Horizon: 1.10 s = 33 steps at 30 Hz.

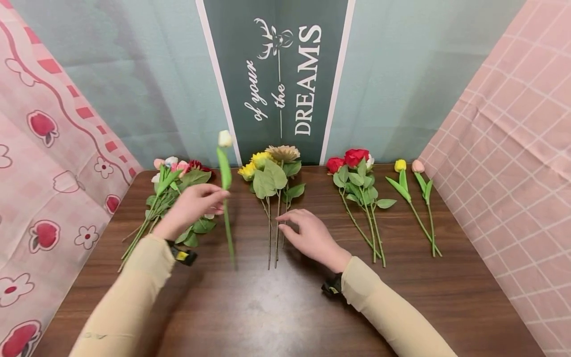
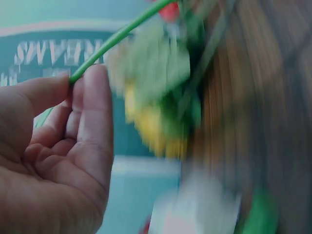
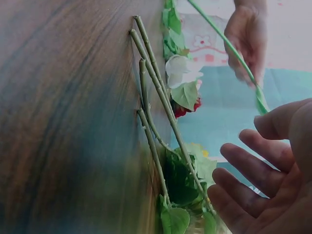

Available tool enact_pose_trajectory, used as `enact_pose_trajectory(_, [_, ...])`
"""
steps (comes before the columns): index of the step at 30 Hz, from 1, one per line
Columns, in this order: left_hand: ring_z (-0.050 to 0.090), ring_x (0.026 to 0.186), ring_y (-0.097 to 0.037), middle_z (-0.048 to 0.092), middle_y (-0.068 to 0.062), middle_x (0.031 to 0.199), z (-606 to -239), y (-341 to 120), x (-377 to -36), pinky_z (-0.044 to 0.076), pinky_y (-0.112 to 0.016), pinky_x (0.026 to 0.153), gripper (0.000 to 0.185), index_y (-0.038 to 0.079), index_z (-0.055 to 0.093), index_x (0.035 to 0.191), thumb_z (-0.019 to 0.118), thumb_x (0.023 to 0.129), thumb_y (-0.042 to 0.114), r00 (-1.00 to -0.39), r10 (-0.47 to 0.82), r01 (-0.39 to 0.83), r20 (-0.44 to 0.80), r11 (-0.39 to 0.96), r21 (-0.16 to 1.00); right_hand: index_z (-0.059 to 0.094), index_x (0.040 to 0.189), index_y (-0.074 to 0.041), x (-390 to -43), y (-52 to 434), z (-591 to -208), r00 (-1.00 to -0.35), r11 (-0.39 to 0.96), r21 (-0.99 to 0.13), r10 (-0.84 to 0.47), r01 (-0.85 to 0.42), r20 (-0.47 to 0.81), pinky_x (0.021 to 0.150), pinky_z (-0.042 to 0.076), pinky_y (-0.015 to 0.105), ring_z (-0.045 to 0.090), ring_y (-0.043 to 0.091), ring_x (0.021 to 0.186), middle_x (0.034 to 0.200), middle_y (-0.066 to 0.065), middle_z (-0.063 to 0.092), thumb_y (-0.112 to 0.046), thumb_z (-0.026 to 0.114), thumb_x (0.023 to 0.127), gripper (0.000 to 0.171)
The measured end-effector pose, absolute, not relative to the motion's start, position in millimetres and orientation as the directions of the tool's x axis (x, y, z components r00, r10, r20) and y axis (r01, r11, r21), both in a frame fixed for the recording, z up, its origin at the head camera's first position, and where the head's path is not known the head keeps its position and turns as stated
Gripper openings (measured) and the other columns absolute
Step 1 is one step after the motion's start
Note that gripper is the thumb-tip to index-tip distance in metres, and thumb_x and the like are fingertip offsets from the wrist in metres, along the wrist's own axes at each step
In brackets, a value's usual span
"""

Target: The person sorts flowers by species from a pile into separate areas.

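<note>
A white artificial tulip (image 1: pixel 225 139) stands nearly upright above the table, its green stem pinched between thumb and fingers of my left hand (image 1: pixel 196 207). In the left wrist view, the pinch on the green stem (image 2: pixel 116 38) shows closely. My right hand (image 1: pixel 312 238) hovers by the stems of the middle bunch, its fingers spread and loosely bent with nothing between them in the right wrist view. That bunch has yellow flowers (image 1: pixel 260 160), a beige flower (image 1: pixel 284 153) and brown-green stems (image 3: pixel 153 73). Whether a fingertip touches a stem is unclear.
Left of the tulip lies a mixed pile of flowers (image 1: pixel 178 178), partly behind my left hand. To the right are red roses (image 1: pixel 357 157), a yellow tulip (image 1: pixel 400 166) and a pink tulip (image 1: pixel 418 166). Curtains enclose the wooden table (image 1: pixel 276 317) at back and sides.
</note>
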State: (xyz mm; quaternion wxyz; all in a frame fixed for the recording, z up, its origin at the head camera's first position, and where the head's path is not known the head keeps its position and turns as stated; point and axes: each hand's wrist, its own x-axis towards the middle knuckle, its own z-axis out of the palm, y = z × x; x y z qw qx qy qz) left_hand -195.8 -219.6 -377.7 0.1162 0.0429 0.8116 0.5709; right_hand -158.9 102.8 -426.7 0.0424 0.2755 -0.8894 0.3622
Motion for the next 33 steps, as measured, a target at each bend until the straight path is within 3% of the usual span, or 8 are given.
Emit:
enact_pose_trajectory(7, [0.071, 0.085, -0.028, 0.069, -0.021, 0.101, -397, -131, -199, 0.059, -0.05, 0.087, 0.037, -0.002, 0.068, 0.118, 0.071, 0.099, 0.029, -0.962, 0.272, 0.025, -0.015, 0.143, 0.989, 0.077, 0.116, -0.016, -154, 114, -427, -0.92, 0.509, -0.792, -0.356, -0.338, 0.164, 0.086, 0.055, 0.039, 0.065, 0.011, 0.101, 0.111, -0.009, 0.072, -0.029, 0.065, 0.102, 0.022])
enact_pose_trajectory(12, [0.07, 0.08, -0.02, 0.067, -0.015, 0.093, -408, -97, -200, 0.061, -0.042, 0.082, 0.032, -0.006, 0.068, 0.116, 0.066, 0.103, 0.022, -0.954, 0.294, 0.072, 0.058, 0.04, 0.997, 0.077, 0.11, -0.012, -157, 120, -426, -0.937, 0.407, -0.892, -0.346, -0.194, 0.046, 0.074, 0.057, 0.037, 0.069, 0.021, 0.085, 0.098, -0.002, 0.075, -0.029, 0.064, 0.103, 0.023])
enact_pose_trajectory(15, [0.068, 0.08, -0.019, 0.067, -0.021, 0.098, -412, -87, -200, 0.06, -0.047, 0.084, 0.03, -0.008, 0.068, 0.116, 0.063, 0.104, 0.019, -0.953, 0.293, 0.086, 0.081, 0.005, 0.996, 0.076, 0.111, -0.006, -159, 124, -425, -0.93, 0.358, -0.925, -0.368, -0.129, -0.012, 0.07, 0.06, 0.044, 0.07, 0.028, 0.077, 0.091, 0.005, 0.074, -0.027, 0.064, 0.103, 0.025])
enact_pose_trajectory(19, [0.066, 0.083, -0.019, 0.066, -0.026, 0.107, -414, -79, -200, 0.058, -0.053, 0.087, 0.031, -0.007, 0.068, 0.118, 0.062, 0.105, 0.02, -0.953, 0.284, 0.109, 0.105, -0.002, 0.994, 0.072, 0.113, 0.003, -161, 126, -427, -0.917, 0.294, -0.953, -0.396, -0.072, -0.053, 0.07, 0.062, 0.048, 0.071, 0.027, 0.076, 0.088, 0.013, 0.074, -0.024, 0.065, 0.102, 0.03])
enact_pose_trajectory(27, [0.067, 0.086, -0.021, 0.071, -0.015, 0.11, -417, -77, -197, 0.061, -0.036, 0.081, 0.033, -0.004, 0.068, 0.12, 0.06, 0.106, 0.024, -0.945, 0.295, 0.157, 0.141, 0.029, 0.987, 0.068, 0.112, 0.013, -161, 121, -434, -0.876, 0.166, -0.985, -0.467, 0.049, -0.122, 0.071, 0.063, 0.042, 0.071, 0.027, 0.077, 0.09, 0.019, 0.073, -0.013, 0.072, 0.096, 0.031])
enact_pose_trajectory(33, [0.068, 0.087, -0.022, 0.073, -0.014, 0.106, -415, -77, -196, 0.056, -0.056, 0.09, 0.03, 0.002, 0.073, 0.117, 0.066, 0.102, 0.027, -0.952, 0.287, 0.103, 0.109, -0.036, 0.994, 0.069, 0.106, 0.011, -160, 114, -437, -0.89, 0.135, -0.988, -0.438, 0.075, -0.128, 0.076, 0.062, 0.049, 0.072, 0.025, 0.079, 0.092, 0.021, 0.073, -0.007, 0.072, 0.095, 0.022])
